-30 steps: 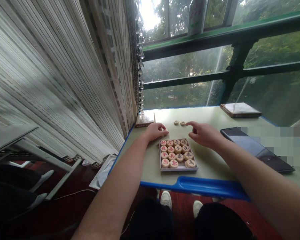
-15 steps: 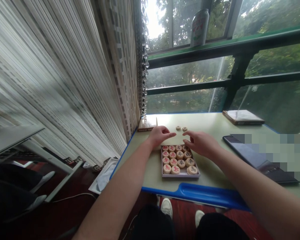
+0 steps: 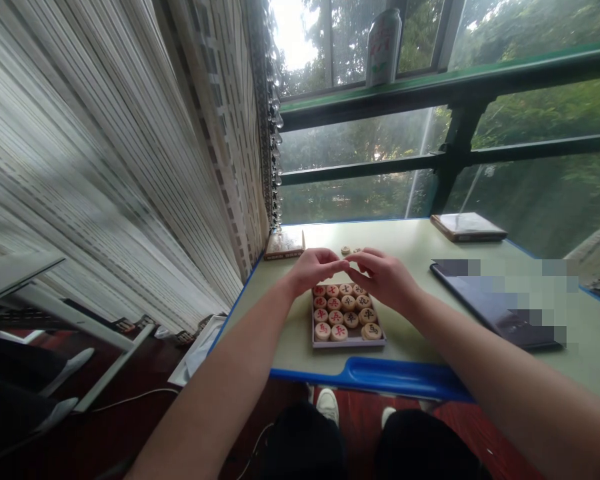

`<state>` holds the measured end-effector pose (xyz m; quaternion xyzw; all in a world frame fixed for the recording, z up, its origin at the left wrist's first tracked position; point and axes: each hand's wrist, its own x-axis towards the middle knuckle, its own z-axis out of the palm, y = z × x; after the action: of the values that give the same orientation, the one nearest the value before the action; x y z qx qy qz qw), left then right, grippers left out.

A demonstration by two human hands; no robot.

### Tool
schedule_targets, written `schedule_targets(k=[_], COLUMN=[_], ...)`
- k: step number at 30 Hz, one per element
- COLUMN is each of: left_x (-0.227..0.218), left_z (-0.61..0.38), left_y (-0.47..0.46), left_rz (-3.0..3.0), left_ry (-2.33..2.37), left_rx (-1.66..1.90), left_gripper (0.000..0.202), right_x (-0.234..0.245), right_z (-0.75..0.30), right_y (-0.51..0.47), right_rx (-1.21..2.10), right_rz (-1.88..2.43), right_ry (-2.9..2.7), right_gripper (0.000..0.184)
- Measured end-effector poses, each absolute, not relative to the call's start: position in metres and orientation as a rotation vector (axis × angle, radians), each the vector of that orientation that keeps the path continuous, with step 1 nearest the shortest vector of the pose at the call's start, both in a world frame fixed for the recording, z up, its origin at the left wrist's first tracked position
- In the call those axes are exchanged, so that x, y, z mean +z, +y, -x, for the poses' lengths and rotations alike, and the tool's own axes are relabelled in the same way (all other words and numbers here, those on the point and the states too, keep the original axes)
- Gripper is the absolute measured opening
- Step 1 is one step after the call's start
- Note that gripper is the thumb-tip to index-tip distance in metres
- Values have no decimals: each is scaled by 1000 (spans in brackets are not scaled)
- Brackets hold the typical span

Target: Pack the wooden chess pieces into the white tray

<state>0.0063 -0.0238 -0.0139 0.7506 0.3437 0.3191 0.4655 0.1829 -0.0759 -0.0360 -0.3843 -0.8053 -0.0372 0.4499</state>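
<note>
My left hand [image 3: 318, 269] and my right hand [image 3: 386, 279] meet at the fingertips, just above the far edge of a shallow box [image 3: 350, 343]. Both sets of fingers are bent and pressed together; whether a small piece is between them cannot be seen. Round wooden Chinese chess pieces [image 3: 335, 303] with red or black characters fill the box in rows, with a gap in the near row. Beyond my fingers, on the table, lie two loose chess pieces [image 3: 346, 250], the right one partly hidden by my right hand.
A flat box [image 3: 285, 244] sits at the table's far left corner, and another [image 3: 467, 227] at the far right. A dark tablet-like slab [image 3: 495, 307] lies to the right. The green-topped table [image 3: 290, 357] has a blue edge tray. A can [image 3: 383, 50] stands on the window ledge.
My hands have come together, fingertips now touching where a gap was before. The whole view has shifted slightly, so the table appears further left. The pieces in the box look unchanged.
</note>
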Motion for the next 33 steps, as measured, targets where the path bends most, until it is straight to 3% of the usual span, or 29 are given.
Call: schedule_targets(k=[12,22,33], left_x=[-9,-9,-18], left_z=[-3,-5,-9], left_y=[-23,-22,-18], left_rz=[-1593,-1576,-1796], left_ry=[675,735,834], left_rx=[706,779,861], left_gripper=[37,35,43], right_x=[-30,-29,-30], right_z=[-186,-188,-183], right_y=[-78,-79,-75], right_rx=[-162,-31,673], right_rz=[946,1114,1248], right_ry=[-1928,-1990,-1685], right_gripper=[17,28,34])
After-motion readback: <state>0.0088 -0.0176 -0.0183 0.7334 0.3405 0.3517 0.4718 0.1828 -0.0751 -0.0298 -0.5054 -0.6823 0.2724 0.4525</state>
